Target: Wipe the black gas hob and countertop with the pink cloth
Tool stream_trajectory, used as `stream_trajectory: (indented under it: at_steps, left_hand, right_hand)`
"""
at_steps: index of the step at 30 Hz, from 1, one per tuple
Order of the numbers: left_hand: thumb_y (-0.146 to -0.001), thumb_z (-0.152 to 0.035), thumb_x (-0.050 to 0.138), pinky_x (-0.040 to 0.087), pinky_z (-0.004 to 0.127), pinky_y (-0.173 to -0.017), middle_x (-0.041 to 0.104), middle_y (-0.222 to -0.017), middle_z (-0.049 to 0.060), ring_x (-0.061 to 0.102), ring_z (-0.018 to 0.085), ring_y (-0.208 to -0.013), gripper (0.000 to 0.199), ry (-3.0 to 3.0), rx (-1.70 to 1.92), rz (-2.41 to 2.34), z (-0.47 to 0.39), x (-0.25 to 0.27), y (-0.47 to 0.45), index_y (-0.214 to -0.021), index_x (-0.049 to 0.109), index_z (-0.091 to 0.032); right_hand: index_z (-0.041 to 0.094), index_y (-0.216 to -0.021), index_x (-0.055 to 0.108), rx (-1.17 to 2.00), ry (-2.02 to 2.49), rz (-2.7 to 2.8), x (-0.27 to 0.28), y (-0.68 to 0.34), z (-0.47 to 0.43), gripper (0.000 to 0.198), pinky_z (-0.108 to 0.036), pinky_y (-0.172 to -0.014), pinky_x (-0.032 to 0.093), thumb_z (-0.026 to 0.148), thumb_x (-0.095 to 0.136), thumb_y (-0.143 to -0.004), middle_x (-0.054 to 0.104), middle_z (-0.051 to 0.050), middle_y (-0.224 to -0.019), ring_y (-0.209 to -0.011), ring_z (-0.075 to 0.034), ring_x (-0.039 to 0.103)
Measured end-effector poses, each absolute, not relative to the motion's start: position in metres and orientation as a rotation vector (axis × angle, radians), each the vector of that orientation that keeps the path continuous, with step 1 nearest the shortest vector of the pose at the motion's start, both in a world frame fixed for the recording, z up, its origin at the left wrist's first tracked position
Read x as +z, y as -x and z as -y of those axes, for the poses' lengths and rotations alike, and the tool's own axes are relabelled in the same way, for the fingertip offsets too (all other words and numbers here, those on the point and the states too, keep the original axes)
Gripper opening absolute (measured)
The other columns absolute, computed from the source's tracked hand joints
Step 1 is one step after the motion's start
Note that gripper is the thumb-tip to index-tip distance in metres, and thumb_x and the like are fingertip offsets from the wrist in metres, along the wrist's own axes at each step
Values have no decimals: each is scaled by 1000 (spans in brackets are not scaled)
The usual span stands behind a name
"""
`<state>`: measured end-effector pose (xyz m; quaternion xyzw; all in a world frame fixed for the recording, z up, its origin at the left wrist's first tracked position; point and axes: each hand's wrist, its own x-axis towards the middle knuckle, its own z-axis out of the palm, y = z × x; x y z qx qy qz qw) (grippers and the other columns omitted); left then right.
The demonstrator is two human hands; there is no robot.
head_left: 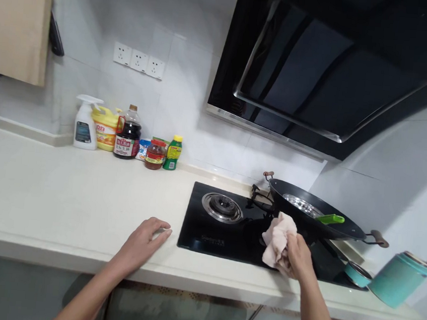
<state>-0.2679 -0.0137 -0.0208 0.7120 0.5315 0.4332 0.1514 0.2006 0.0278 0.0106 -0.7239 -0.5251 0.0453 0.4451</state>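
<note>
In the head view my right hand [299,257] grips a crumpled pale pink cloth [279,238] over the front part of the black glass gas stove [207,231]. My left hand [146,239] rests on the cream countertop [64,192], just left of the stove, holding nothing, its thumb and fingers apart. The left burner [222,208] of the stove is bare. Behind the cloth a large black wok [342,230] sits over the right side, with a perforated metal piece [301,205] and a green handle [331,219] in it.
Along the wall stand a spray bottle [85,124], a yellow detergent jug [106,129], a soy sauce bottle [128,135], a red-lidded jar [155,156] and a green bottle [172,154]. A range hood [318,74] overhangs the stove. A turquoise canister [399,280] and small turquoise container [358,276] are right.
</note>
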Motion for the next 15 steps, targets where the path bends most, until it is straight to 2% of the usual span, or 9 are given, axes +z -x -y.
stream_trajectory:
  at_steps: [6,11,15]
  left_hand:
    - [-94,-54,46,51,37,-88,68,-110,6,64,26,-105,40,-2032,1227,-1500,14,-22,267,-106,69,-23]
    - [-94,-53,47,51,37,-90,68,-111,6,64,26,-107,39,-2020,1218,-1506,14,-21,266,-106,68,-23]
    - [-94,-53,48,52,36,-89,69,-111,5,65,25,-105,37,-2033,1203,-1516,15,-20,267,-105,69,-24]
  right_hand:
    - [27,-72,53,89,1920,1303,-3,-227,-38,37,-36,-73,49,54,32,-87,61,-7,-77,-83,-26,63]
    - [21,-92,57,66,2045,1225,2,-231,-65,47,-36,-73,51,59,29,-91,67,-13,-91,-89,-28,66]
    - [13,-111,57,79,2112,1273,14,-220,-99,52,-37,-81,51,52,25,-99,67,-20,-109,-102,-30,66]
